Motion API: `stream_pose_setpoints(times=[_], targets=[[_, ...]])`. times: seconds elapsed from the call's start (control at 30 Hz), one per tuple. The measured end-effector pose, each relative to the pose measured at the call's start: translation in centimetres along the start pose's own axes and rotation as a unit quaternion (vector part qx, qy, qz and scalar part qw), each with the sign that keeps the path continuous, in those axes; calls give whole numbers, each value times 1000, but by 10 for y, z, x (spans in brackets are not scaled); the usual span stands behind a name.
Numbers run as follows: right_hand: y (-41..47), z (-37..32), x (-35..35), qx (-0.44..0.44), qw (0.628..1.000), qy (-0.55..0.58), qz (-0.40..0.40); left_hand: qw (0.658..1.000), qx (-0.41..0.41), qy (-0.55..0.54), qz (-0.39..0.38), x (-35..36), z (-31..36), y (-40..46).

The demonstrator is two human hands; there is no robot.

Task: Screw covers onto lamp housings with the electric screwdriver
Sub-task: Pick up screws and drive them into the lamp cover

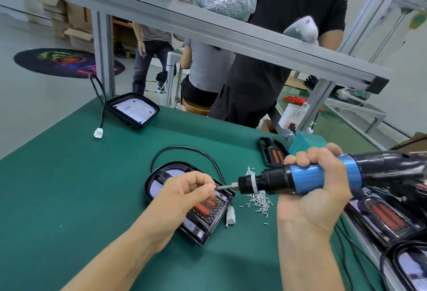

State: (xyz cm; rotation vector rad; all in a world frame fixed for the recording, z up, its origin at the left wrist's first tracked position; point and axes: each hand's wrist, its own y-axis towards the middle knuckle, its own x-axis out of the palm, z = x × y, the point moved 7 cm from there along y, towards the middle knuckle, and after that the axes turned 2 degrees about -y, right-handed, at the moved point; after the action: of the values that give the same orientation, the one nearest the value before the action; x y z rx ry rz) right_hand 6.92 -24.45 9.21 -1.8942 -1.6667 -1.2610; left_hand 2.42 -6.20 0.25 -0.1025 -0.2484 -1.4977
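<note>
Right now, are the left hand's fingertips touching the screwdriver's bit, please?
Touching: the head view shows the left hand pinching the tip of the screwdriver bit.

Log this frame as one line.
right hand: grips screwdriver | left hand: pinches at bit tip | lamp: on mat, cover on | screws: loose beside

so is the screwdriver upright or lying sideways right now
Sideways: the right hand holds the electric screwdriver roughly level, bit pointing at the left hand fingertips.
</note>
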Motion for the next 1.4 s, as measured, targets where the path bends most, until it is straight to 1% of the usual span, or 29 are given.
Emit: stream_pose_setpoints(times=[0.07,0.1,0.13,0.17,0.2,0.23,0.27,0.37,0.5,0.7,1.03,1.4], targets=[[-2,12,5,9,1000,-9,-10,999,7,16,43,-19,-1,-1],[-4,20,8,15,1000,-16,-18,994,19,54,89,-36,-1,-1],[-7,28,11,21,999,-23,-24,981,35,119,146,-56,-1,-2],[-10,36,13,26,999,-30,-29,959,47,195,200,-74,1,-4],[-12,43,14,29,998,-38,-35,933,54,263,240,-88,3,-6],[-15,49,16,30,997,-48,-42,912,56,312,261,-98,4,-8],[-18,55,18,31,996,-61,-49,899,51,345,264,-105,1,-8],[-26,72,23,35,993,-92,-68,881,32,406,241,-109,-10,-8],[-37,91,34,34,985,-135,-98,859,50,448,243,-110,-12,-11],[-45,110,43,30,979,-158,-123,863,70,443,234,-105,-17,-14],[-47,129,54,26,971,-179,-155,864,56,435,248,-110,-21,-15],[-50,133,53,22,966,-203,-161,860,50,442,249,-112,-22,-17]])
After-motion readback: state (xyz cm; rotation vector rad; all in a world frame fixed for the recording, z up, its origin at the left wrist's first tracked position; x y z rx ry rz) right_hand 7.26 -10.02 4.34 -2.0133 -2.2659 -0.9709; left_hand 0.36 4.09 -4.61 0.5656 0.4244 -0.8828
